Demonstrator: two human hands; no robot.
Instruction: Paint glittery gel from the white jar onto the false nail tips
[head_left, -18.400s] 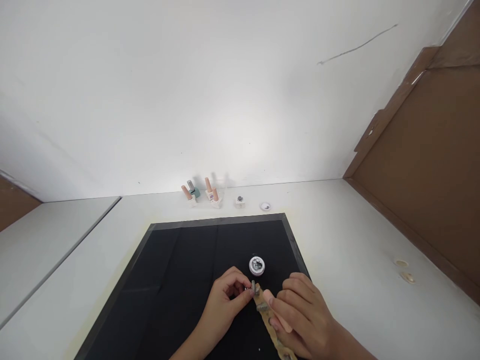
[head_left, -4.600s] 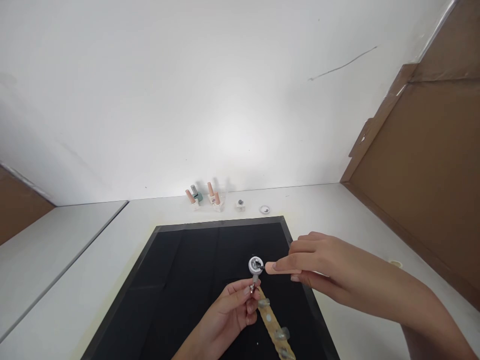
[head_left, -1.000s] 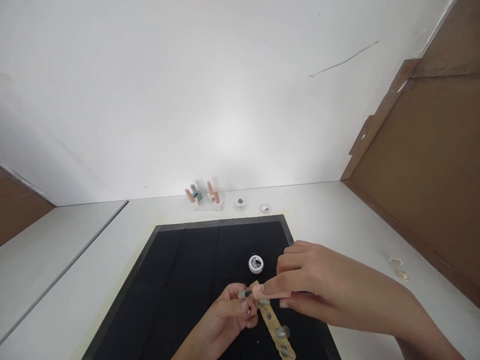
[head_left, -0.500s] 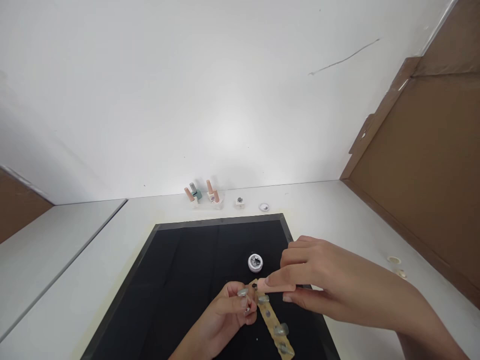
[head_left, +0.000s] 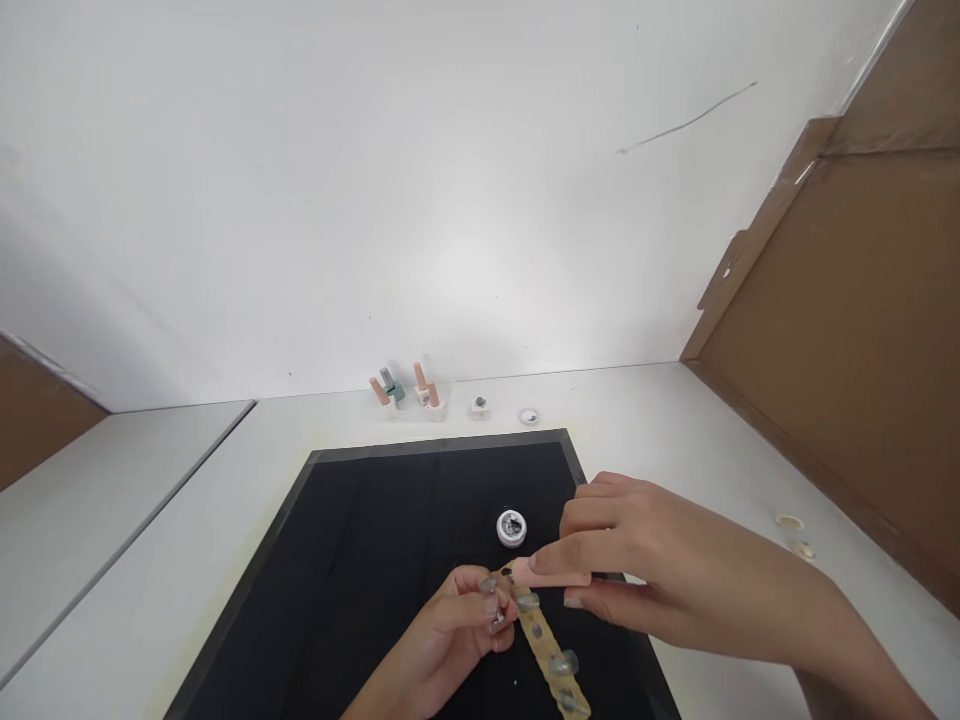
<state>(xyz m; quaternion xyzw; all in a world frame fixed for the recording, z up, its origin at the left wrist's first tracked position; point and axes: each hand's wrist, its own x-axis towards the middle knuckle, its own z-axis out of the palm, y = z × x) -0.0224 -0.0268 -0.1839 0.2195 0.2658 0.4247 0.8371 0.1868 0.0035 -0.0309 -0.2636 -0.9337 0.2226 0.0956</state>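
Note:
My left hand [head_left: 454,632] pinches a silvery false nail [head_left: 489,584] between thumb and forefinger above the black mat [head_left: 405,500]. Closed around the pink cap of a nail polish brush [head_left: 553,575], my right hand [head_left: 634,540] points the brush end left toward that nail. Whether the bristles touch it, I cannot tell. Under both hands runs a wavy-edged tan strip [head_left: 544,642] bearing several greyish, translucent false nails [head_left: 564,662]. Just beyond the fingers, a small round jar [head_left: 511,528] of silver flakes stands uncovered.
Several nail polish bottles [head_left: 390,388] with pink and grey-green caps are grouped near the wall. Beside them are a small clear block with a grey top [head_left: 480,404] and a round lid [head_left: 529,415]. Two small pale rings [head_left: 789,522] lie far right, near a cardboard panel [head_left: 847,330].
The false nail in my left hand has tilted and shifted slightly right. My right hand and the brush are almost where they were.

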